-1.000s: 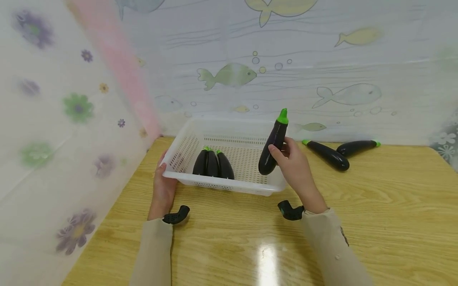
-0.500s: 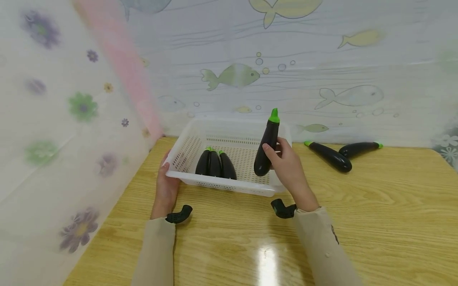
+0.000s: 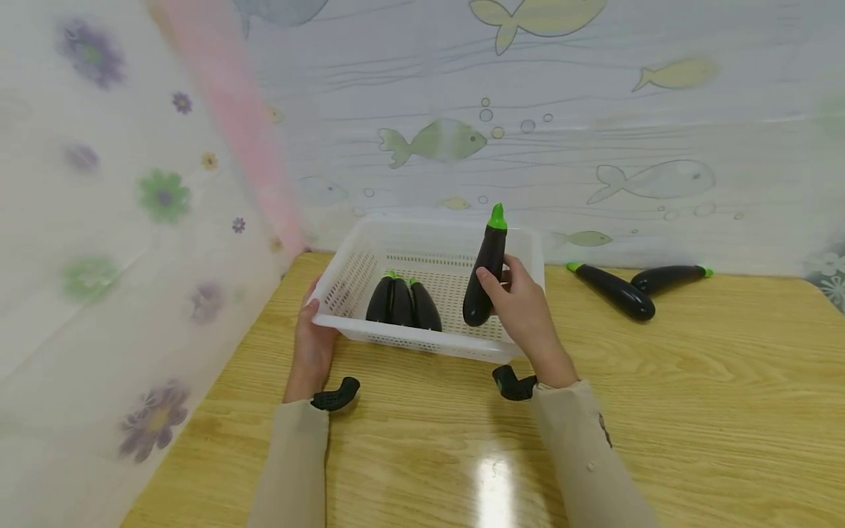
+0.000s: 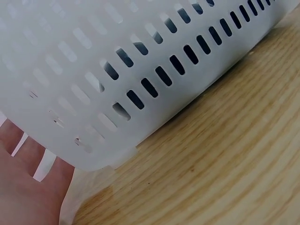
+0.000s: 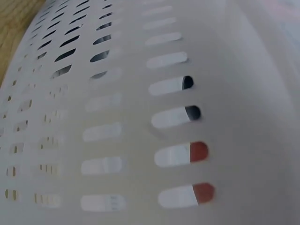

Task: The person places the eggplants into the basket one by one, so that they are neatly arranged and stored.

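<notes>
My right hand [image 3: 528,312] grips a black eggplant [image 3: 487,268] with a bright green stem, tilted stem-up over the right side of a white slotted plastic basket [image 3: 403,337]. With the thumb over the rim, my left hand [image 3: 313,345] holds the basket's left front corner; its fingers [image 4: 33,157] lie along the outside wall in the left wrist view. Inside the basket, three eggplants [image 3: 401,302] lie side by side at the left, stems toward the back. The right wrist view is filled by the basket's slotted wall [image 5: 136,140], which hides most of that hand.
Two more eggplants, one in front [image 3: 614,291] and one behind [image 3: 670,277], touch each other on the wooden table [image 3: 693,389] to the right. A fish-printed sheet [image 3: 561,147] hangs at the back, and a flowered one [image 3: 105,293] stands along the left.
My right hand has carried the eggplant leftward, farther over the basket. My left hand keeps its hold on the rim, and the other eggplants stay put as the head view shifts slightly.
</notes>
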The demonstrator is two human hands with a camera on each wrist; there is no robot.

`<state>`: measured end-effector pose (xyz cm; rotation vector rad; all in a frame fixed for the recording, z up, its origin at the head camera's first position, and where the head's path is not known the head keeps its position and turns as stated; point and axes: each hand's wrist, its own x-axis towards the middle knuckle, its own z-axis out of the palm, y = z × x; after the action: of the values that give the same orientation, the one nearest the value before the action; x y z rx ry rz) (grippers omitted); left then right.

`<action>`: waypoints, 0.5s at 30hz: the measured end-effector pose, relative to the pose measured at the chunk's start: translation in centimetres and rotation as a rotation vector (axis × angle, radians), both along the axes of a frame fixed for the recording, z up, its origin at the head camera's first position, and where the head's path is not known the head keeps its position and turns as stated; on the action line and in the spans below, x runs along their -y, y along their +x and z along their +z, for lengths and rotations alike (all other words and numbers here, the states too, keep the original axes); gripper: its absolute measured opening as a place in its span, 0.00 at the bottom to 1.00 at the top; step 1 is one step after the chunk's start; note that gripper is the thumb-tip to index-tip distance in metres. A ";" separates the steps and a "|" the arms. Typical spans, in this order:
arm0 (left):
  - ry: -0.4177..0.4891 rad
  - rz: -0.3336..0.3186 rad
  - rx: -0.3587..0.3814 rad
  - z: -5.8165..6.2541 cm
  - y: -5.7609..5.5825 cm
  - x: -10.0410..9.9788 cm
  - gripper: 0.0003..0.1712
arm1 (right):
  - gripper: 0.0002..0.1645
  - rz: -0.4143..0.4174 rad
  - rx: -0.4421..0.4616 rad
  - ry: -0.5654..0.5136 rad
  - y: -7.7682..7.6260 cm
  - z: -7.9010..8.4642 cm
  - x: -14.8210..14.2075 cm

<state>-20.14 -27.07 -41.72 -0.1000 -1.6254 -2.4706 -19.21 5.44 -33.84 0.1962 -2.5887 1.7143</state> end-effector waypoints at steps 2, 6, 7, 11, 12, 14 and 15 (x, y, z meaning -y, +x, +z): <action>-0.007 -0.002 -0.006 0.0 0.0 0.0 0.30 | 0.43 -0.016 -0.008 0.014 -0.1 -0.1 0.1; -0.004 -0.012 -0.014 0.0 0.1 0.0 0.29 | 0.43 -0.033 -0.008 0.048 -0.2 -0.1 0.2; -0.008 -0.019 -0.017 0.0 0.1 0.0 0.29 | 0.43 -0.036 -0.006 0.060 -0.3 -0.1 0.3; -0.025 -0.037 -0.037 0.2 0.2 -0.1 0.30 | 0.43 -0.032 0.004 0.119 -0.7 -0.1 0.5; -0.034 -0.040 -0.044 0.2 0.2 0.0 0.30 | 0.43 -0.028 0.008 0.130 -0.8 -0.1 0.6; -0.045 -0.035 -0.049 0.3 0.3 0.0 0.31 | 0.43 -0.021 0.018 0.152 -1.0 -0.1 0.8; -0.048 -0.033 -0.048 0.3 0.3 0.1 0.31 | 0.43 -0.017 0.024 0.165 -1.2 -0.1 0.9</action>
<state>-19.82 -27.18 -41.46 -0.1934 -1.6770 -2.4341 -20.40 4.52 -33.95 0.1575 -2.7413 1.5074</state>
